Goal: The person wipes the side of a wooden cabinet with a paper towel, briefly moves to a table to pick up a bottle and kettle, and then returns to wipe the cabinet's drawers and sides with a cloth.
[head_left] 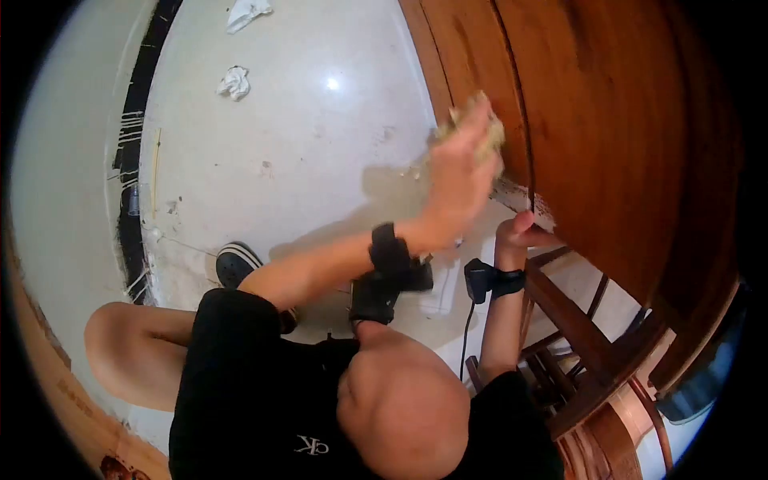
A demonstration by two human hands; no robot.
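Note:
My left hand [464, 172] is closed around a crumpled yellowish rag [494, 138], slightly blurred, up against the reddish-brown wooden panel [608, 120]. At the lower corner of that panel, my right hand [528, 230] grips the edge, with the thumb showing and the other fingers partly hidden. Each wrist wears a black strap with a small device. A dark seam runs down the wood between the two hands.
On the pale floor [320, 144] lie two crumpled white tissues [235, 83] and scattered bits of debris. A wooden stool [576, 336] stands under the panel at right. A dark shoe [238, 264] and bent knees are close by. One black cable [466, 340] hangs by my right forearm.

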